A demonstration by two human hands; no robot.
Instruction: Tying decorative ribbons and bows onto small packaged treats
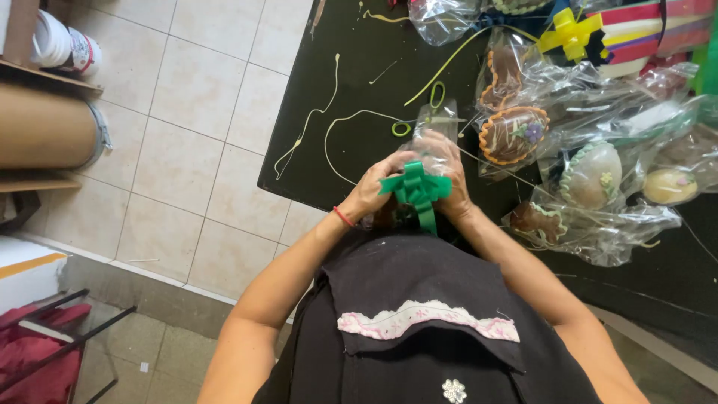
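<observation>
Both hands meet just off the near-left corner of the black table (374, 82), over its near edge, and everything here is placed against that table. The left hand (372, 191) has its fingers curled and pressed around a green ribbon bow (416, 189), thumb side toward the bow; a red band sits at its wrist. The right hand (447, 173) closes from the other side, its fingers bent over the gathered neck of a clear cellophane bag (436, 127) whose top sticks up past the knuckles toward the table's middle. Whether its fingertips pinch the ribbon itself cannot be told, since the bow covers them. One tail of the bow hangs down toward the person's dark apron (419, 314). On the table beyond the hands lie loose pale-yellow ribbon strands (329, 120), leaving a bare black stretch along the left edge. The right half of the table is crowded with wrapped chocolate eggs (516, 135) in crinkled cellophane, just beside the right hand, and a yellow bow (570, 31) sits near the far edge. Left of the table the tiled floor (187, 97) lies open up to a cardboard roll (45, 127).
</observation>
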